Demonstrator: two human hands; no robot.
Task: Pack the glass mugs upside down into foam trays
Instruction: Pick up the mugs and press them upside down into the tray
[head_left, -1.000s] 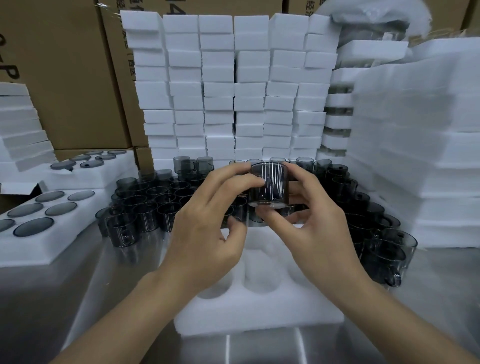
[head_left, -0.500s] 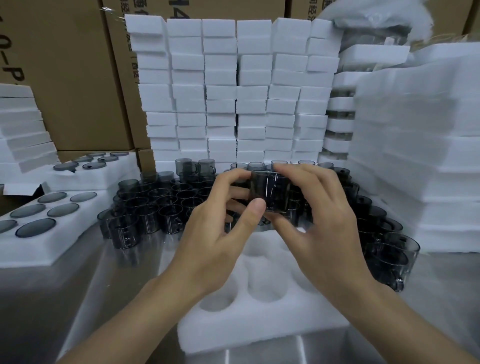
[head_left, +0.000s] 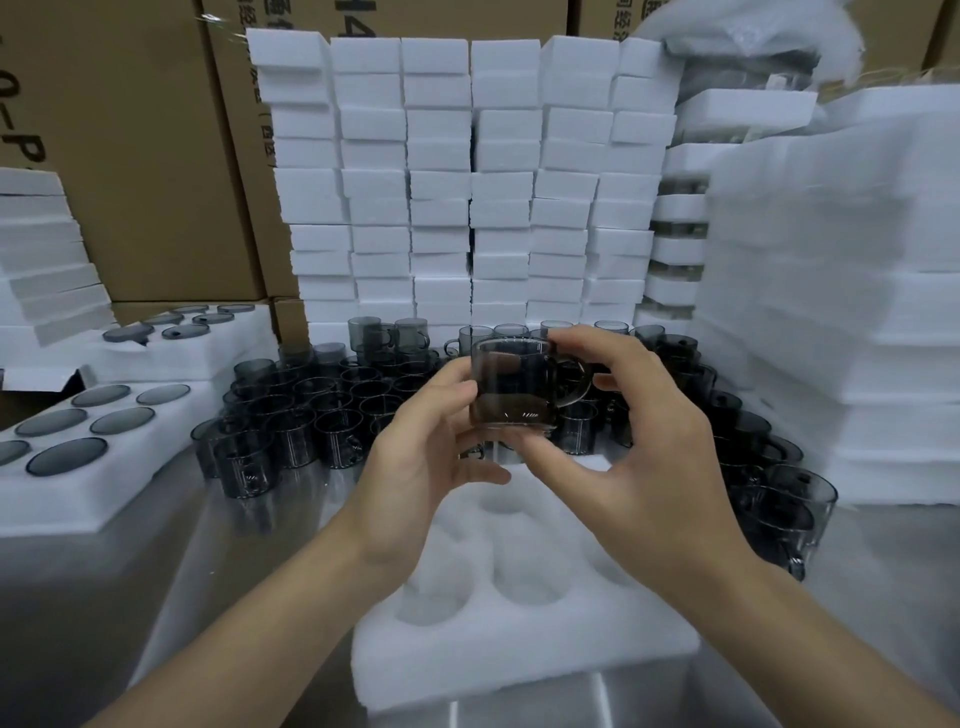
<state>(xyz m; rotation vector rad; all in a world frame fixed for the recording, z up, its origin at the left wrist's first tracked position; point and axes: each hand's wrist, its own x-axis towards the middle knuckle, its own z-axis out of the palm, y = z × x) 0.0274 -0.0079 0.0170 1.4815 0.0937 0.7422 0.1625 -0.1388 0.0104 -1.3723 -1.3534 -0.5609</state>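
Foam tray (head_left: 78, 512) at far left, already filled, its mugs seated base-up; loose mugs (head_left: 311, 415) crowd the worktop (head_left: 104, 623) just beside it. At centre, the left hand (head_left: 431, 467) grips the left wall of one glass mug (head_left: 511, 384) with thumb and curled fingers, holding it in the air above the far edge of the empty foam tray (head_left: 519, 657). The mug appears mouth-up, with its handle pointing right. The right hand (head_left: 649, 467) pinches the same mug on the handle side, fingers at the rim and thumb near the base. Further right stand more mugs (head_left: 800, 499) and stacked foam sheets (head_left: 831, 312). Step in hand, as judged: inversion before seating. For a clean result, roll the mug between both hands until the rim faces down, centre it over a vacant pocket (head_left: 431, 597), and lower it squarely rather than tilted; smooth glass slips readily, so pressure should be even on both sides
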